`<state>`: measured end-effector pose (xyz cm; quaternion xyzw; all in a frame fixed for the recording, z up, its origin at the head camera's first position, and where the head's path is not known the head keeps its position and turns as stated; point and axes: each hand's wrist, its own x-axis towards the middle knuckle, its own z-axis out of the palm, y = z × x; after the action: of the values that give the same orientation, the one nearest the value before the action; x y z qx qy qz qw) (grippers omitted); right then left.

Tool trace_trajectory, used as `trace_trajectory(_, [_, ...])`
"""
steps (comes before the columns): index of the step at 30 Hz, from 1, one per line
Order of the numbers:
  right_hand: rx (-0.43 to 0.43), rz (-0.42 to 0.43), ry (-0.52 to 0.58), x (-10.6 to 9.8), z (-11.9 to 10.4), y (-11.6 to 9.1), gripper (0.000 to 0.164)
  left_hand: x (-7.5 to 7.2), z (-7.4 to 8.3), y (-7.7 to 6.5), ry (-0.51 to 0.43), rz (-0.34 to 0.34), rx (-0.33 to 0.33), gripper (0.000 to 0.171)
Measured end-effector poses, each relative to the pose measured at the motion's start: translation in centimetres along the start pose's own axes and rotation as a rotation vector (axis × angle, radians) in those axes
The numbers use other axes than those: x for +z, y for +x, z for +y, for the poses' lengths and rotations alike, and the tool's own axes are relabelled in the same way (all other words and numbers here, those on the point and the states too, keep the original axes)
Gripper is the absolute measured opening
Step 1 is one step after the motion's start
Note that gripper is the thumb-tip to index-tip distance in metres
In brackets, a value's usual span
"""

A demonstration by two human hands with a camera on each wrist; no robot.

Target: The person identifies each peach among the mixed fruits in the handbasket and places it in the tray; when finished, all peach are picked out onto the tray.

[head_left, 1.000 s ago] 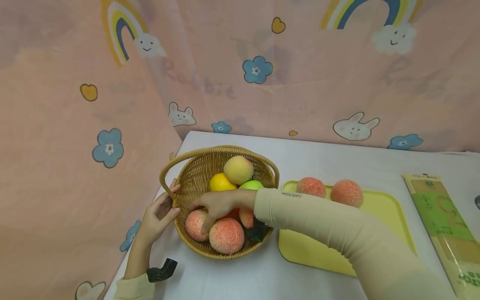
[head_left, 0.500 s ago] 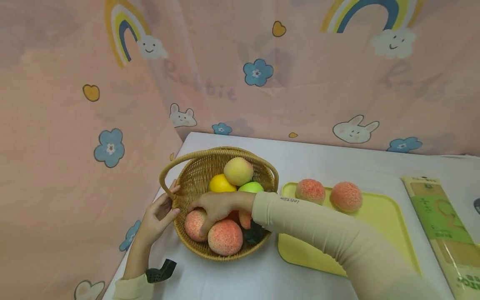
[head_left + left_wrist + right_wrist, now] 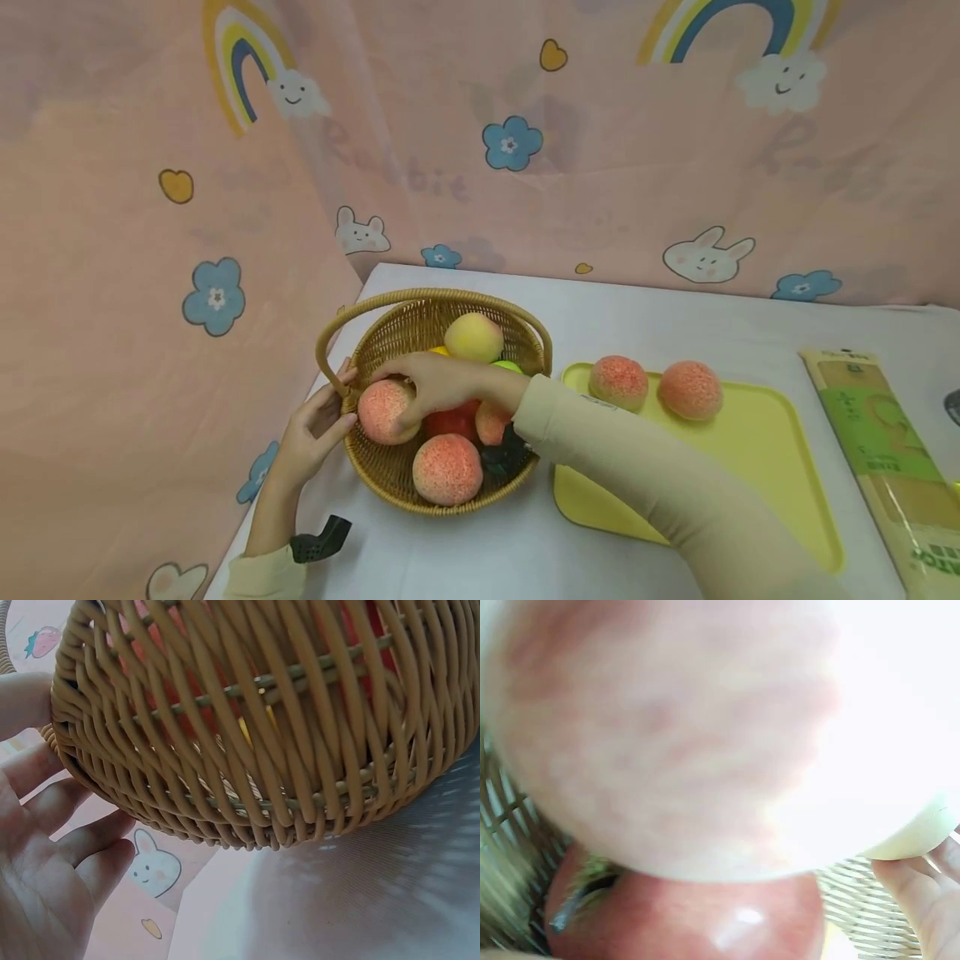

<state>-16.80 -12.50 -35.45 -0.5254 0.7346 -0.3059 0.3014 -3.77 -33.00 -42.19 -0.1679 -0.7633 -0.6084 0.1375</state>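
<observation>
My left hand (image 3: 311, 433) grips the rim of a round wicker basket (image 3: 442, 509) at the left foot of its handle. In the left wrist view, the thumb and fingers (image 3: 45, 772) lie on both sides of the weave. My right hand (image 3: 438, 382) reaches into the basket and holds a pink peach (image 3: 381, 412) between thumb and fingers near the left wall. Also inside are another pink peach (image 3: 447, 469), a red apple (image 3: 453, 421), a pale yellow peach (image 3: 474, 337), and partly hidden yellow and green fruits. A large blurred fruit (image 3: 652, 750) fills the right wrist view.
Right of the basket lies a yellow tray (image 3: 750, 467) with two pink peaches (image 3: 691, 390) along its far edge. Farther right is a flat green-and-tan package (image 3: 873, 442). A patterned pink cloth (image 3: 600, 167) hangs behind the white table and along its left side.
My right hand has risen slightly with the pink peach, away from the front peach, uncovering more of the red apple. My left hand stays on the rim.
</observation>
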Motion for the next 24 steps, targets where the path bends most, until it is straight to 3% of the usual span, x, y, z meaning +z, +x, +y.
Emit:
trace_trajectory(11, [-0.006,0.106,0.183,-1.5,-0.4,-2.8,0.071,0.1,0.2,0.1,0.039,0.004,-0.018,0.053])
trace_trajectory(24, [-0.190,0.252,0.300,-2.2,-1.3,-8.6,0.070,-0.2,-0.1,-0.1,0.056,-0.007,-0.064,0.056])
